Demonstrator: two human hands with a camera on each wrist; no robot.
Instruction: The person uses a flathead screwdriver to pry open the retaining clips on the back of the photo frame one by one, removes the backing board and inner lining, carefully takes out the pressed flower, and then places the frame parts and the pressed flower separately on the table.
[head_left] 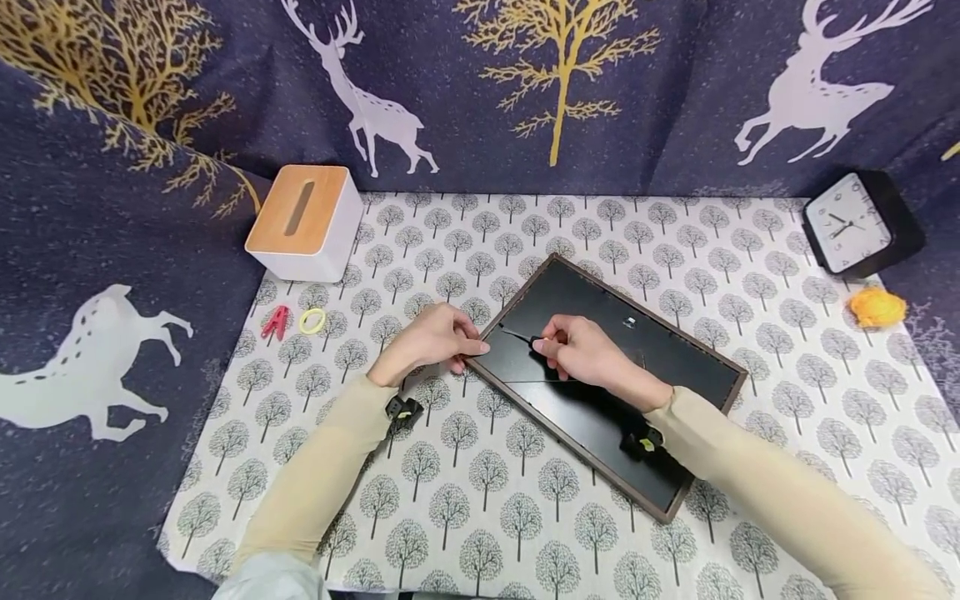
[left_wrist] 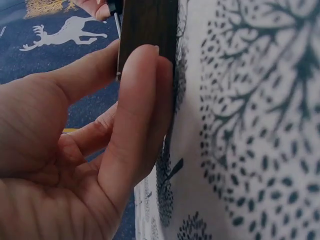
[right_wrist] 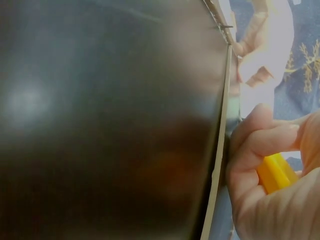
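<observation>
A picture frame (head_left: 577,451) with a brown rim lies face down, slanted across the table. Its black backing board (head_left: 600,425) faces up, crossed by a thin seam near the left end. My left hand (head_left: 438,337) grips the rim at the left end, thumb on top and fingers against the outer side. In my right hand (head_left: 585,350) is a screwdriver; its yellow handle (right_wrist: 275,172) shows in the right wrist view. The screwdriver's thin shaft (head_left: 516,335) points left, its tip near the rim's inner edge. A small metal tab (right_wrist: 227,26) sticks out from that edge.
A tissue box (head_left: 303,218) with a wooden lid stands at the back left. Before it lie a red clip (head_left: 276,322) and a yellow ring (head_left: 312,321). A black clock (head_left: 862,223) and an orange bundle (head_left: 877,307) are at the right. Tree-patterned cloth (head_left: 450,508) covers the table.
</observation>
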